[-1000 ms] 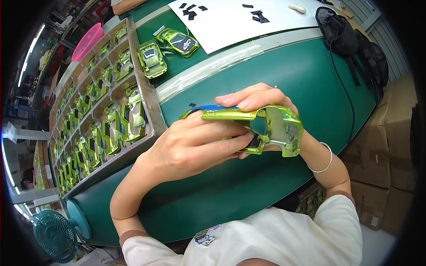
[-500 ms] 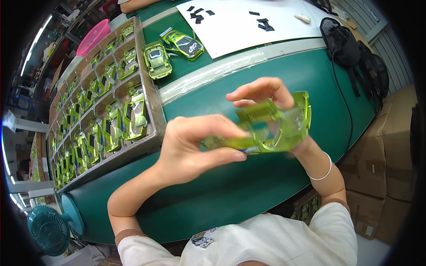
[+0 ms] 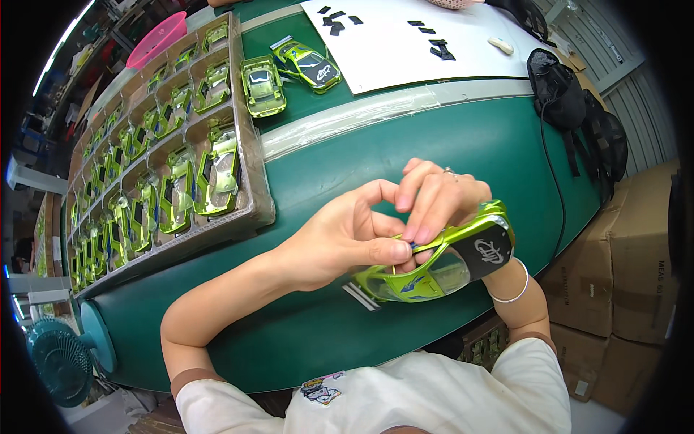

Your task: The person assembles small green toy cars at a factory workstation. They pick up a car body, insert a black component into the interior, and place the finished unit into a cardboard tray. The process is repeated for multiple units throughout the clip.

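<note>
A lime-green toy car body shell (image 3: 425, 285), with a dark bonnet, clear windows and a pale rear wing, is held tilted above the table. My left hand (image 3: 332, 242) is closed on its upper side edge, thumb and index finger pinching there. My right hand (image 3: 439, 202) bends over the same edge, fingertips meeting the left ones, its wrist behind the shell's front. Whether something small lies between the fingertips is hidden. Further off, a second green toy car (image 3: 307, 65) and a green car shell (image 3: 263, 87) rest side by side on the table.
At the left, a divided box (image 3: 254, 184) holds several green car shells. A white board (image 3: 390, 43) carries small black pieces (image 3: 442, 49) and a pale oblong object (image 3: 500, 45). Black bags (image 3: 553, 79) lie at the right, above cardboard boxes (image 3: 636, 253). A teal fan (image 3: 61, 362) stands lower left.
The shell has been turned so its outer side and dark bonnet show. My right fingers, raised and apart before, have come down onto its edge beside my left fingertips.
</note>
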### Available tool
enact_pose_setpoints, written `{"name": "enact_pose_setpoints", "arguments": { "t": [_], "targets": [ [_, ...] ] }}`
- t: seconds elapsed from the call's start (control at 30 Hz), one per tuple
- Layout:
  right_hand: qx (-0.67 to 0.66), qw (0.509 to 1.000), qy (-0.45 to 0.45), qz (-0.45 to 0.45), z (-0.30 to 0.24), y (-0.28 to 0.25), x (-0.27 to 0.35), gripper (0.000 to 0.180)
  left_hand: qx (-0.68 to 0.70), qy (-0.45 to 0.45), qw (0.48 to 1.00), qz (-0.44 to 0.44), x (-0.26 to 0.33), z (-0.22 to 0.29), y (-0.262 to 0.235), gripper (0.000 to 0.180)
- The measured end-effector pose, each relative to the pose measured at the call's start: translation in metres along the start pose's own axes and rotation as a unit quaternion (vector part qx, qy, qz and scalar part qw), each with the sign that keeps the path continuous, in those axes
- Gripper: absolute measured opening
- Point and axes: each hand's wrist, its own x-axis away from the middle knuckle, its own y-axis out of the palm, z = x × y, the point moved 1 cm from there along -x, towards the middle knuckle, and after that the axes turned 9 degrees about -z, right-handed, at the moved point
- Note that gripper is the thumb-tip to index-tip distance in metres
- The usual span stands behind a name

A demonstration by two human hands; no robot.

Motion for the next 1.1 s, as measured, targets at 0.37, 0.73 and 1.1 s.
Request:
{"name": "enact_pose_setpoints", "arguments": {
  "t": [0.37, 0.73, 1.1],
  "targets": [
    [0.094, 0.99, 0.023, 0.106, -0.01, 0.007, 0.001, 0.025, -0.745, 0.183, 0.639, 0.058, 0.009, 0.011, 0.019, 0.063],
    [0.062, 0.994, 0.017, 0.088, 0.003, 0.004, 0.004, 0.031, -0.711, 0.196, 0.665, 0.114, 0.007, 0.008, 0.025, 0.052],
    [0.105, 0.99, 0.061, 0.067, -0.002, 0.005, 0.009, 0.03, -0.773, 0.19, 0.588, 0.139, 0.011, -0.005, 0.028, 0.054]
  ]
}}
